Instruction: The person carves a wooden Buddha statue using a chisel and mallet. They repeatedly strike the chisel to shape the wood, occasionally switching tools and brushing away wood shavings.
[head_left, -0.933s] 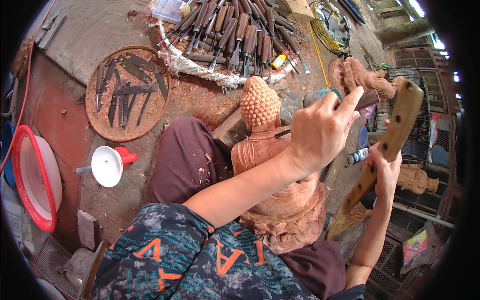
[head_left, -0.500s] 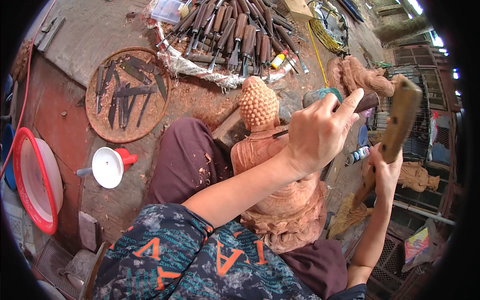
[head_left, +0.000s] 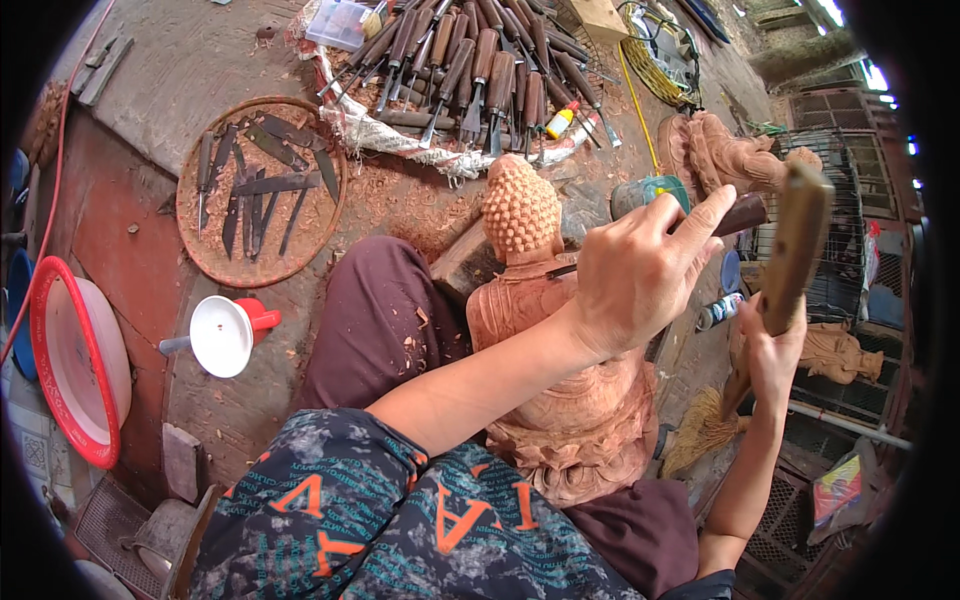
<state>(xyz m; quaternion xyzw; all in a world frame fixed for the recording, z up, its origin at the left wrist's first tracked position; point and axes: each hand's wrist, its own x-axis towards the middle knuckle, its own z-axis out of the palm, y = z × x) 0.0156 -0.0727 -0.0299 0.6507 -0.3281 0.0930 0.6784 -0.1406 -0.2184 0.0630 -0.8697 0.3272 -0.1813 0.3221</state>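
Between my legs is a reddish wooden Buddha carving (head_left: 570, 430), its head (head_left: 522, 215) covered in small round knobs. My left hand (head_left: 640, 270) is closed around a chisel, whose dark brown handle (head_left: 742, 214) sticks out to the right. The blade's dark end shows beside the carving's neck and shoulder; my hand hides the rest. At the right, my right hand (head_left: 775, 350) grips a worn flat wooden mallet (head_left: 797, 240), raised close to the butt of the chisel handle. Whether they touch I cannot tell.
Several chisels (head_left: 490, 85) are heaped at the back. A round tray (head_left: 260, 260) of blades lies left, near a white-and-red cup (head_left: 222, 335) and a red-rimmed basin (head_left: 100, 380). More carvings (head_left: 715, 150) and a straw broom (head_left: 700, 430) are on the right.
The mallet's upper end has swung slightly left toward the chisel handle and stands a little more upright. My left hand keeps its grip. The whole view has shifted slightly.
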